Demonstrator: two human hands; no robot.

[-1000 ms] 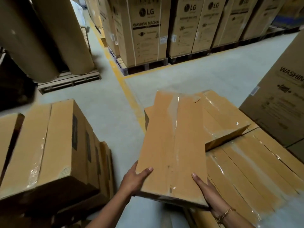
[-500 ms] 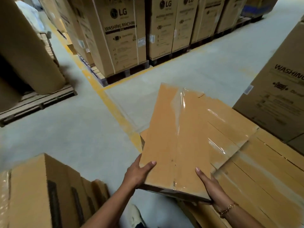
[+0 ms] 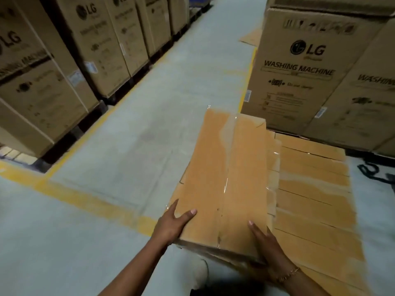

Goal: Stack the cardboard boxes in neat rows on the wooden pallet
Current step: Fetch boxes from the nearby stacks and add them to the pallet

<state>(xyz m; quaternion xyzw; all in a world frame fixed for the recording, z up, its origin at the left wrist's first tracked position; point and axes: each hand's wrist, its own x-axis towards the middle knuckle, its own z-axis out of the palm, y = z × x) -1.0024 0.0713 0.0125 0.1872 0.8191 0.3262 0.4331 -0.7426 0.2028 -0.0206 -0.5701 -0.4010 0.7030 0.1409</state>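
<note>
Leftward, washing-machine cartons [image 3: 64,82] line the aisle. The left hand [image 3: 171,226] grips the near-left corner of 1 taped cardboard box [image 3: 224,178], thumb on top; the right hand [image 3: 267,244] grips the near-right corner likewise. It lies over the left edge of the stacked boxes [image 3: 316,189].

A warehouse, plainly. At 10 o'clock a long row of tall washing-machine cartons [image 3: 53,82] is seen, stood on dark pallets [image 3: 85,127]. Further branded cartons [image 3: 299,77] are stacked at 1 o'clock. Between them a wide aisle of bare concrete floor [image 3: 171,103] is marked off by yellow painted lines [image 3: 85,199]. At 4 o'clock, taped cardboard boxes [image 3: 316,199] are laid in flat rows.
</note>
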